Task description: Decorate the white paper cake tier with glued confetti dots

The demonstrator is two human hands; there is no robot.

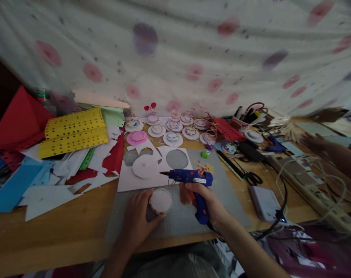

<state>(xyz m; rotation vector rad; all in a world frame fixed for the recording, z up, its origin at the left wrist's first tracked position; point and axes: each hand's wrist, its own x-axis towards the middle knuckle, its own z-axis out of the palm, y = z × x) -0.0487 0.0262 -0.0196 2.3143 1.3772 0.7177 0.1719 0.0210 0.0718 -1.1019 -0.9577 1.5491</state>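
My left hand (141, 210) curls round a small round white foam piece (161, 200) with coloured bits along its side, over the grey cutting mat (187, 226). In my right hand (206, 199) is a blue hot glue gun (189, 176), its nozzle pointing left above the foam piece. My fingers wrap its handle by the orange trigger. Behind the foam piece, a white foam disc (145, 166) lies on a white sheet (135, 184) with round cut-outs. Small coloured confetti (204, 168) and a green frog-like figure (205, 154) lie right of the sheet.
Several decorated miniature cakes (173, 138) stand at the back. Foam scraps (56, 193) and a yellow dotted sheet (74, 131) pile up at left. Right are scissors (253, 178), a white box (266, 202), a power strip (305, 185) with cables, and another person's hand (314, 141).
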